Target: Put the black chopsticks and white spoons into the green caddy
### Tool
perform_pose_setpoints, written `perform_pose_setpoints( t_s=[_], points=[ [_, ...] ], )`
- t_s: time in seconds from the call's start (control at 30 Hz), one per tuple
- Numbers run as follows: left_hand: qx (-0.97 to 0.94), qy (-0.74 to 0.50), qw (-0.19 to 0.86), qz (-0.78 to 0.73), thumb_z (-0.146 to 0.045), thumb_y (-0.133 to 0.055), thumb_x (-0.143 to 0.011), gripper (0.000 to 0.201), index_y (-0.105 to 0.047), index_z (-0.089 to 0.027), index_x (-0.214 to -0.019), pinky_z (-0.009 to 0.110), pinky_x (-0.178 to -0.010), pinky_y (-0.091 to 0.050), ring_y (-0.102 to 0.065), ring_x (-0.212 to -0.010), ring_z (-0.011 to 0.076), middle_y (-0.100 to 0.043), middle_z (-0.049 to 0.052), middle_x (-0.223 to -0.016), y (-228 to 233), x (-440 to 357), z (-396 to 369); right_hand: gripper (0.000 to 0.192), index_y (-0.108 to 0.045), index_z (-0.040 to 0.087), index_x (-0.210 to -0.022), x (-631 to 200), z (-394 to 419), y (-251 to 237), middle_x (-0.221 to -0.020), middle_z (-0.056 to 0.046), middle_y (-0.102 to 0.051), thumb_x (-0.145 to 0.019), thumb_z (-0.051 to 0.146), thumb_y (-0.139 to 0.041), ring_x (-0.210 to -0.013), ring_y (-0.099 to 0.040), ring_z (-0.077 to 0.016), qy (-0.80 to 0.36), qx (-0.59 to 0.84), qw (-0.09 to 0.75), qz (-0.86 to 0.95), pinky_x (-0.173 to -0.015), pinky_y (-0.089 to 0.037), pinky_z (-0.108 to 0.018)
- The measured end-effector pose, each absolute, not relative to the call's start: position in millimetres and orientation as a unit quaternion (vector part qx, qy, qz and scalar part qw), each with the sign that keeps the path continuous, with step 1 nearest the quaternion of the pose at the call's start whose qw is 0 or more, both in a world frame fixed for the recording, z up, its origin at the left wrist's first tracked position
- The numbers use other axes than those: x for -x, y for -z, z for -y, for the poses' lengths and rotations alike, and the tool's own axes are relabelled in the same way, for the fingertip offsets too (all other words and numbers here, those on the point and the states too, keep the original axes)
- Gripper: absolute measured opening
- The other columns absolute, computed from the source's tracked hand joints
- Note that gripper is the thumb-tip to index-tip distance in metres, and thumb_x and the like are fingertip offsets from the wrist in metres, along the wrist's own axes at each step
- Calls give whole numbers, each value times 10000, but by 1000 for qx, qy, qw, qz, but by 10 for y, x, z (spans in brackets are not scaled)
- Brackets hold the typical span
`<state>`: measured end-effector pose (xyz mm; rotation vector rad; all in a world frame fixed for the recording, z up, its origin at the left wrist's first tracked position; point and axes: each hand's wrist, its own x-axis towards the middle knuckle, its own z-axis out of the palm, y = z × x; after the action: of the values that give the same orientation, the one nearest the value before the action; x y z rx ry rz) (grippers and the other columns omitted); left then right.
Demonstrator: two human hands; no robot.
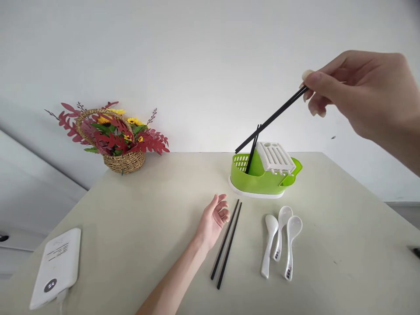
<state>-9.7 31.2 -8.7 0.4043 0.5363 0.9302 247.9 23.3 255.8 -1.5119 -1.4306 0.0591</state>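
Note:
My right hand (357, 89) is raised at the upper right, pinching a pair of black chopsticks (272, 118) by one end. Their lower tips slant down to the left, over the left part of a green utensil holder (249, 183). Another pair of black chopsticks (252, 153) leans inside that compartment. My left hand (215, 221) hovers or rests palm up with its fingers loosely curled and apart, holding nothing. Just right of it, two black chopsticks (228, 247) lie side by side on the table. Three white spoons (271, 225) lie farther right, in front of the holder.
A wicker basket (124, 162) of red leaves and yellow flowers stands at the back left. At the front left lies a white power bank (57, 267) with a cable. The holder carries a white slotted rack (275, 156). A wall (203, 78) rises behind the table.

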Motion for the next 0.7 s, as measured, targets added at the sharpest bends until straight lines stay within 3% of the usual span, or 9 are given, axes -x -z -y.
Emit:
perform_pose_setpoints(
  t_s=[0.2,0.4,0.7],
  points=[
    [-185,-435,847,-244,-335,-880,-788,312,-711,-127,-948,205,-501,-356,-485,-522,51,-584,-42,-710,77,104,-307,290,-671,173,-789,-2470,-472,-2510,-798,-65,-740,-958,395,-748,-605,-571,-91,-48,661,441,605,-578,-426,-293],
    [-193,-433,846,-245,-281,-821,-791,223,-692,-131,-893,214,-497,-324,-434,-494,49,-556,-45,-681,59,100,-310,290,-707,203,-797,-2571,-839,-2169,-821,-40,-770,-900,467,-767,-657,-687,-146,-150,660,323,662,-621,-511,-303],
    [-199,-430,844,-251,-290,-807,-787,220,-693,-126,-878,212,-495,-305,-444,-475,45,-543,-48,-661,73,88,-304,327,-715,239,-823,-2613,-1105,-1819,-867,-27,-798,-878,560,-738,-712,-750,-194,-181,657,280,676,-674,-581,-348]
  ],
)
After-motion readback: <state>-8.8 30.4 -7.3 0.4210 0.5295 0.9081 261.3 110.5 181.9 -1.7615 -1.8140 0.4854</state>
